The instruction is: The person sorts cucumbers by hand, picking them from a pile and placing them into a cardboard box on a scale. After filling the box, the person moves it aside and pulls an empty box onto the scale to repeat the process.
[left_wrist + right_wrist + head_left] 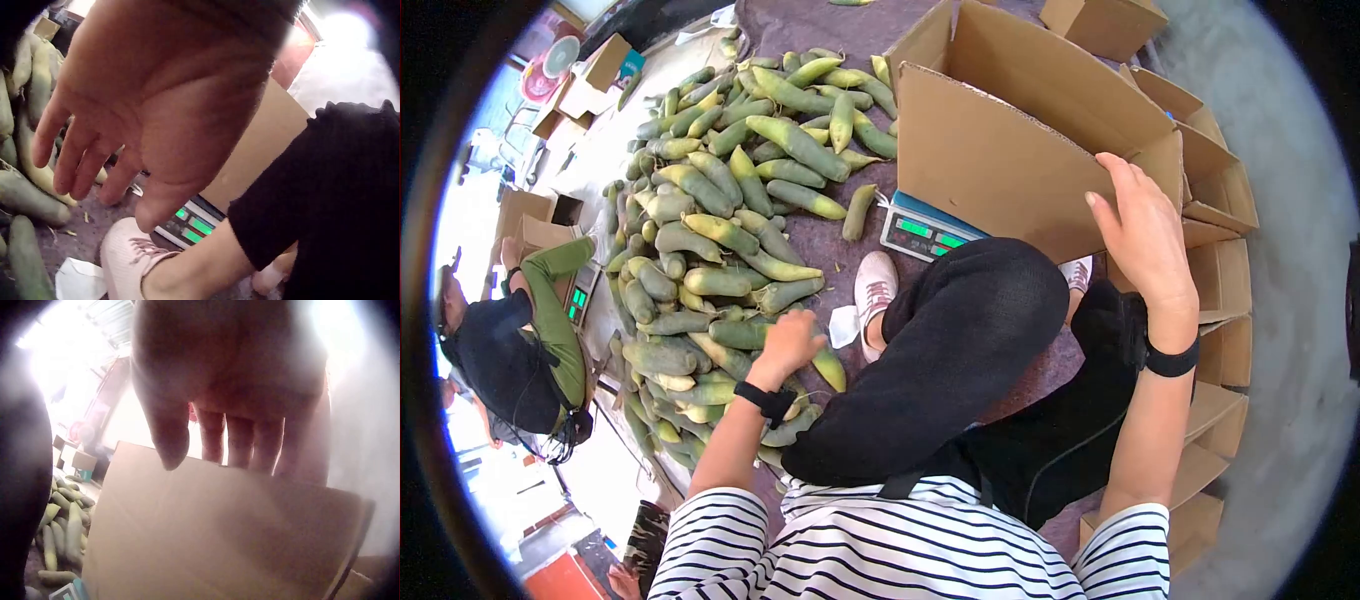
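Note:
My left hand point(792, 345) is held above the near side of a big heap of green radishes point(700, 235), its fingers loosely extended. In the left wrist view the palm point(156, 94) holds nothing. My right hand point(1145, 235) is at the upper edge of a tall cardboard box point(1000, 160). In the right wrist view its fairly straight fingers point(240, 440) pass behind the box wall point(206, 531), and the thumb point(169, 447) overlaps the near face. The box stands on a digital scale point(925, 232) with green lit displays.
More open cardboard boxes point(1220, 270) line the right side. One loose radish point(859, 212) lies beside the scale. A scrap of white paper point(843, 327) is near my pink shoe point(876, 290). On the left, another person point(510, 350) sits by a second scale point(578, 303).

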`<state>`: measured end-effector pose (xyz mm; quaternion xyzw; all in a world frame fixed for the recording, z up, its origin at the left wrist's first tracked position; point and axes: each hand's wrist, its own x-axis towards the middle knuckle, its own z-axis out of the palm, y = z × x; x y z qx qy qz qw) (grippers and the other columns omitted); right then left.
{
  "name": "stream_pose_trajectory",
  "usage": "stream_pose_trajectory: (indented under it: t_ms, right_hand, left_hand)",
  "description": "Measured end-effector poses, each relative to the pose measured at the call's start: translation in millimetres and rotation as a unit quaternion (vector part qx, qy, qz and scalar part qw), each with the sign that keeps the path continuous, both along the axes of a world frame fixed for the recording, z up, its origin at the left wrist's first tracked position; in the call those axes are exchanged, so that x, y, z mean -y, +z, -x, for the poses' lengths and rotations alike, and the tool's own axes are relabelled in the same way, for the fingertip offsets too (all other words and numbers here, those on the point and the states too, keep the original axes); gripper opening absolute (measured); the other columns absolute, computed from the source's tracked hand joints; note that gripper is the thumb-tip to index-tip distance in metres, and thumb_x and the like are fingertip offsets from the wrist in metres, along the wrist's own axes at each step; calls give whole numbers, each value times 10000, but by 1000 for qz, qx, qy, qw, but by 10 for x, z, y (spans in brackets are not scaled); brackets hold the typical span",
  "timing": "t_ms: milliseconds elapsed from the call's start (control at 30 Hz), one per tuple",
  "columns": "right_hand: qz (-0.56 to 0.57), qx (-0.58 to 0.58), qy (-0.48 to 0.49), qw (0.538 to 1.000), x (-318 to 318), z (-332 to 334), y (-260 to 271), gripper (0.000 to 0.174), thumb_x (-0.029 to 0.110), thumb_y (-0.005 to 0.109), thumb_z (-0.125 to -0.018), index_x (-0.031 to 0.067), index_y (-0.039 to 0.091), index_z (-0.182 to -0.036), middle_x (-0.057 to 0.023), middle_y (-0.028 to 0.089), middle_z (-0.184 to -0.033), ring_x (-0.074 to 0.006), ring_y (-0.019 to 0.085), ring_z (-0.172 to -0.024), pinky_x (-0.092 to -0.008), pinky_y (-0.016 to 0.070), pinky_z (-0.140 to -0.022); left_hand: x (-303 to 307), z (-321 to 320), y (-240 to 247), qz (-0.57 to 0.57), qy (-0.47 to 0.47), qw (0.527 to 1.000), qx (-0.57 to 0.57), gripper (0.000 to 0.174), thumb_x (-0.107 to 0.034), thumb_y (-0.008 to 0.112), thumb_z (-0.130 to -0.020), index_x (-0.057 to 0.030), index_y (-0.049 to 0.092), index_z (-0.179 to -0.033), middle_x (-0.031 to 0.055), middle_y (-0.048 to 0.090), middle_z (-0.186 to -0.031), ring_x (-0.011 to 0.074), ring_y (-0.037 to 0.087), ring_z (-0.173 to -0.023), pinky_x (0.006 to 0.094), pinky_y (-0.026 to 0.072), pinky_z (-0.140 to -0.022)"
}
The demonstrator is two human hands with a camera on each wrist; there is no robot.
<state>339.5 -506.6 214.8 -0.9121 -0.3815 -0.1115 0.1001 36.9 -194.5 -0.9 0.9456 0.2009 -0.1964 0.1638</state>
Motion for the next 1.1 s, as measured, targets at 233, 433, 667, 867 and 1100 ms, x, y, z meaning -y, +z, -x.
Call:
stream_pose_trajectory:
  t_ms: [233, 433, 667, 867, 1100]
  right_hand:
    - [10, 15, 6, 1000, -16, -22, -7, 364, 162, 593, -855, 5, 500, -1170, -188, 596, -1012, -360, 574, -954, -438, 463, -823]
    - [2, 25, 4, 1000, -35, -12, -15, 362, 147, 610, -835, 8, 508, -1154, -188, 605, -992, -356, 581, -940, -436, 467, -817]
    - [-19, 32, -10, 999, -30, -23, -49, 339, 147, 643, -794, 19, 545, -1093, -177, 624, -953, -332, 607, -919, -423, 483, -802]
    - [-44, 16, -40, 998, 34, -4, -63, 378, 143, 626, -812, 10, 530, -1153, -178, 573, -1132, -348, 557, -1030, -416, 456, -880]
    - [-90, 35, -68, 993, 67, -38, -34, 322, 169, 629, -803, 17, 566, -1080, -166, 590, -1051, -336, 569, -1000, -428, 458, -868]
  left_hand:
    - [-880, 609, -510, -288, -28, 951, -110, 203, -172, 536, -835, -105, 587, -1020, 85, 581, -1045, 259, 535, -1043, 458, 427, -853]
    - [-1165, 910, -601, -338, -58, 933, -109, 195, -147, 522, -842, -121, 595, -1020, 80, 570, -1063, 270, 513, -1050, 450, 415, -843]
    - [-867, 765, -193, -217, -25, 963, -156, 518, -248, 776, -563, -76, 581, -1012, 169, 545, -1035, 327, 517, -1040, 429, 461, -838]
    - [-693, 900, -207, 43, 144, 986, -65, 650, -397, 752, -590, 29, 584, -1052, 264, 605, -1016, 401, 586, -963, 445, 484, -825]
    - [-479, 407, 466, 154, 248, 956, 31, 471, -230, 754, -666, 91, 613, -981, 130, 664, -839, 212, 620, -742, 312, 483, -708]
